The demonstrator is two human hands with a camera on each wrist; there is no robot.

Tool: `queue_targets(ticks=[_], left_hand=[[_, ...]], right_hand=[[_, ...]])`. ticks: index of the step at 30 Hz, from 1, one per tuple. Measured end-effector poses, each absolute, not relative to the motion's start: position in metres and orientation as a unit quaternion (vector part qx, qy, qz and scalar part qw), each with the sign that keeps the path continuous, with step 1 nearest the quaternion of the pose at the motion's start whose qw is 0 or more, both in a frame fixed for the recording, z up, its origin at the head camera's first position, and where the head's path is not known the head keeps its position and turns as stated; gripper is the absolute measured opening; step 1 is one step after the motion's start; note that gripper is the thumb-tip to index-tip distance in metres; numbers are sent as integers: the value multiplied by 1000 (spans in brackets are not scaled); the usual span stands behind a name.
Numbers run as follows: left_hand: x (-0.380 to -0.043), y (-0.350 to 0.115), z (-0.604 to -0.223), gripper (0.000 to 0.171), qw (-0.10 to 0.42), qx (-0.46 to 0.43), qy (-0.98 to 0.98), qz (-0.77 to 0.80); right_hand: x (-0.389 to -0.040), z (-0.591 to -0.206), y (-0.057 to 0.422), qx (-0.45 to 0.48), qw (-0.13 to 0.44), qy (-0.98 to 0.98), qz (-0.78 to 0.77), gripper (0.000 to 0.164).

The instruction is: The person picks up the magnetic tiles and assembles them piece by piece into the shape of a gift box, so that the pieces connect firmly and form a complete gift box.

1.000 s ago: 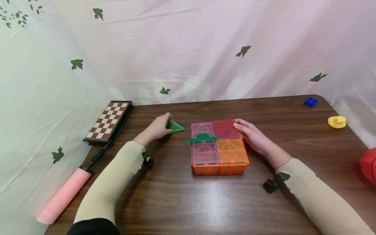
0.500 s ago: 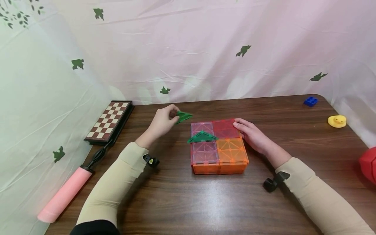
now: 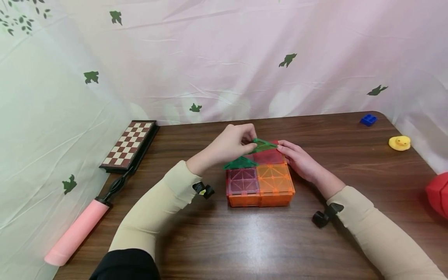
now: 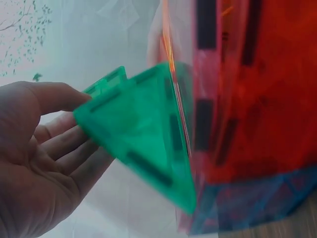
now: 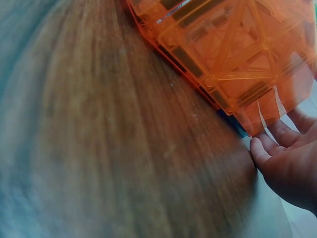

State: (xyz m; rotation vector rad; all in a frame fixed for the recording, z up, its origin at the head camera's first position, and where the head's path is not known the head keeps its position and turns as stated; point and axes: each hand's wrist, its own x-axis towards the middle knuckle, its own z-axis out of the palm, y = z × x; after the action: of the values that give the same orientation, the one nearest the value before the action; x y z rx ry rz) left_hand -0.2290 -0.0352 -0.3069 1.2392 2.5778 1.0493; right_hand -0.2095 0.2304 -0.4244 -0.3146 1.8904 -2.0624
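Observation:
A flat box built of see-through magnetic tiles point(image 3: 275, 179), with purple, orange and red on top, sits mid-table. One green triangular tile point(image 3: 241, 163) stands on its left half. My left hand point(image 3: 232, 144) pinches another green triangular tile point(image 3: 265, 146) over the back of the box, its far corner close to my right fingertips. In the left wrist view, the standing green tile point(image 4: 136, 131) partly covers the held one point(image 4: 107, 85). At the back right corner of the box, my right hand point(image 3: 297, 159) grips with thumb and fingers; the right wrist view shows fingers point(image 5: 282, 136) along the orange wall.
At the left lie a checkered game board point(image 3: 129, 144) and a pink hand pump point(image 3: 77, 233) with a black end. A blue brick point(image 3: 368, 119), a yellow rubber duck point(image 3: 399, 143) and a red object point(image 3: 437, 196) are along the right side.
My left hand lifted the green triangular tile from left of the box and carried it right, over the box's back part. My right hand stays at the corner.

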Motion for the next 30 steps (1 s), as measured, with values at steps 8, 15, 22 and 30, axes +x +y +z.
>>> queue_targets(ticks=[8,15,22,30], left_hand=[[-226,-16,-309,10,86,429,845,309],[-223,-9,-311,10,91,443,843,291],[-220,-6,-314,11,96,457,842,272],[-217,-4,-314,10,98,459,841,269]], right_hand=[[-209,-423,230,-113,163,670,-715,35],[-209,-424,231,-108,159,672,-716,40],[-210,-424,231,-109,161,671,-716,51],[-209,-423,231,-105,162,672,-715,51]])
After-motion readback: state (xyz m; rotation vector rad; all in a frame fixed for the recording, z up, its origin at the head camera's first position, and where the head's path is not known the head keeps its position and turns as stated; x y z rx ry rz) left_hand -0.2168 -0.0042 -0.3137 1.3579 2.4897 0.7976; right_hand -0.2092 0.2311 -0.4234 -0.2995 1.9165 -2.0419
